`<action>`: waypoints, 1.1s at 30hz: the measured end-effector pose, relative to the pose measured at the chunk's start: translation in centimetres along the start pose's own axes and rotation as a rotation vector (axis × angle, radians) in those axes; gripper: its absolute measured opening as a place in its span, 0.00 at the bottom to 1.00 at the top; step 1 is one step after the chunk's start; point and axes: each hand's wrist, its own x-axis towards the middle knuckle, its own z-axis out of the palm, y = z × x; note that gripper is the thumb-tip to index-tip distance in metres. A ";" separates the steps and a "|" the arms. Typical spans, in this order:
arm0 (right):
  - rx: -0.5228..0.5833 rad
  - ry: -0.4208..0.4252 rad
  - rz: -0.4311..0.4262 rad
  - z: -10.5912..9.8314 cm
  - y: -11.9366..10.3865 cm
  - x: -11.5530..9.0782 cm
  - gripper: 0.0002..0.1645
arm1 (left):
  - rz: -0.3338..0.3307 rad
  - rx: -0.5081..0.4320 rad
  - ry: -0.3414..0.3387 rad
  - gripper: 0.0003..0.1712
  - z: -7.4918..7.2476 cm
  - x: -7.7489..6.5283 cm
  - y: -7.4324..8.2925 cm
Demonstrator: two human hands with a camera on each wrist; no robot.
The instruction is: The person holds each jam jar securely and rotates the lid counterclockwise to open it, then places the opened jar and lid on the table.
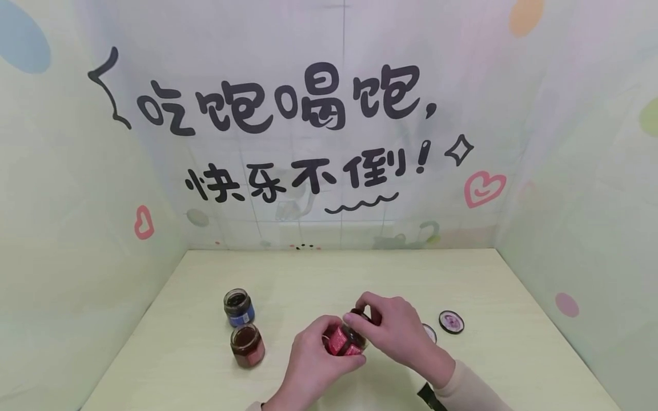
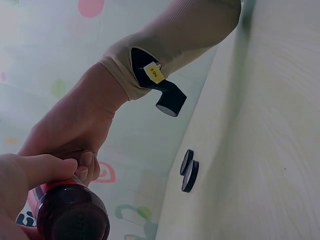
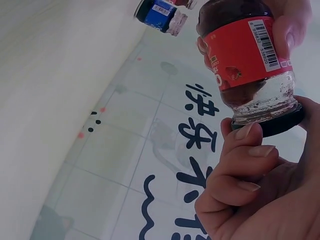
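A glass jam jar (image 1: pixel 338 341) with a red label and dark contents is tilted in front of the person. My left hand (image 1: pixel 315 358) grips it round the labelled body. With thumb and fingers my right hand (image 1: pixel 400 330) holds the black lid (image 3: pixel 281 121), which sits on the jar's mouth. In the right wrist view, a barcode and a small strawberry picture show on the label, and the glass near the lid is smeared. The left wrist view faces the jar's dark base (image 2: pixel 74 216).
Left on the table (image 1: pixel 288 274) stand two lidless jars, one with a blue label (image 1: pixel 243 314), the other with a red label (image 1: pixel 249 349). Two round lids lie at the right: one lid (image 1: pixel 451 322) in full sight, another lid (image 1: pixel 429 332) partly behind the right hand. Printed walls enclose the table.
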 end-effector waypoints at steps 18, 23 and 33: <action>0.156 -0.099 -0.027 -0.4 0.0 0.0 0.08 | -0.063 -0.119 -0.070 0.30 -0.6 -0.1 0.2; 0.183 -0.118 -0.049 -0.5 0.2 0.0 0.08 | -0.078 -0.138 -0.086 0.30 -0.7 0.0 0.2; 0.220 -0.156 -0.078 -0.7 0.4 -0.1 0.05 | -0.114 -0.177 -0.119 0.33 -0.9 0.1 0.4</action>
